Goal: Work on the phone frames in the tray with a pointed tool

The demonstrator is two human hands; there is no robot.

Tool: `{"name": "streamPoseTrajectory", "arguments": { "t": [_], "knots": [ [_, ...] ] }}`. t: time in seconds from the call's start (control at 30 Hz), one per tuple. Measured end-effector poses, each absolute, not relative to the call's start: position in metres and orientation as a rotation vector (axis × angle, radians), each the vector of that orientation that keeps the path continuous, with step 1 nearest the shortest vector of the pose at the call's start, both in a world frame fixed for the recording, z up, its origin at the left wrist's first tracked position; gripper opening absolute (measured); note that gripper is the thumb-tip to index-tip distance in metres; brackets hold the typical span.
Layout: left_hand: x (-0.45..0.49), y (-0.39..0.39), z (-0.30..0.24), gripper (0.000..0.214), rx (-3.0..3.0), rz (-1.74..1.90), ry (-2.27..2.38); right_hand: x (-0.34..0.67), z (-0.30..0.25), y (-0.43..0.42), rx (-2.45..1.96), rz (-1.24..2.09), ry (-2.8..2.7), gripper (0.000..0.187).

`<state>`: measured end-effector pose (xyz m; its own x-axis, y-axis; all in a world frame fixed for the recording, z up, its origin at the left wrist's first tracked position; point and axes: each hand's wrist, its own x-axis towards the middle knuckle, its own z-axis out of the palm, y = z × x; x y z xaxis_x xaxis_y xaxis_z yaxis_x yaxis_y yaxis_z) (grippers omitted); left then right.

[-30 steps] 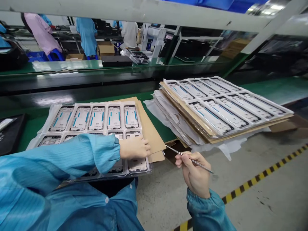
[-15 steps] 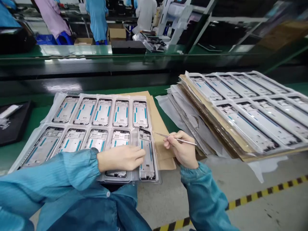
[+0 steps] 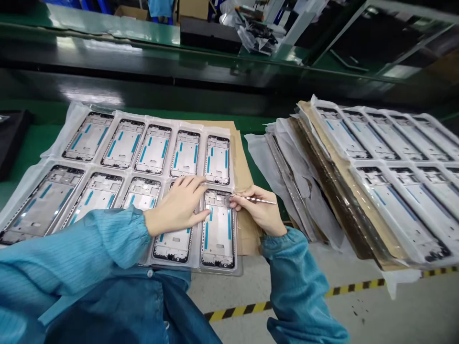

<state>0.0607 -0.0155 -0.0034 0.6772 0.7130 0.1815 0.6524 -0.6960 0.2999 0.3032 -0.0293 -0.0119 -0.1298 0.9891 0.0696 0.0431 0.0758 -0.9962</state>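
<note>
A clear plastic tray [image 3: 77, 165] holding two rows of silver phone frames with blue strips lies in front of me on brown cardboard. My left hand [image 3: 179, 203] lies flat, fingers spread, on the tray over the second frame from the right in the near row. My right hand [image 3: 260, 212] pinches thin metal tweezers [image 3: 253, 199], whose tip touches the top of the rightmost near frame [image 3: 218, 229]. Both arms wear blue sleeves.
To the right a tilted stack of similar trays [image 3: 387, 177] with phone frames rests on cardboard sheets and white wrapping. A dark conveyor [image 3: 143, 91] runs behind the green bench. A black tray edge [image 3: 10, 138] sits at far left. Yellow-black floor tape [image 3: 236, 310] runs below.
My right hand has moved left and brought the tweezers from beside the tray onto the rightmost near frame. My left hand has shifted up the tray and flattened. The view has tilted downward.
</note>
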Motion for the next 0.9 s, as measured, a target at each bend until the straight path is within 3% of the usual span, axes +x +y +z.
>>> {"name": "streamPoseTrajectory", "arguments": {
  "t": [0.47,0.9],
  "knots": [
    [0.059,-0.018,0.001,0.04,2.815,0.381,1.031,0.306,-0.023,-0.027,-1.123,1.223,-1.38,0.024],
    [0.076,-0.035,0.01,0.047,2.924,0.093,1.194,0.304,-0.026,-0.033,-1.131,1.127,-1.391,0.025]
  ]
}}
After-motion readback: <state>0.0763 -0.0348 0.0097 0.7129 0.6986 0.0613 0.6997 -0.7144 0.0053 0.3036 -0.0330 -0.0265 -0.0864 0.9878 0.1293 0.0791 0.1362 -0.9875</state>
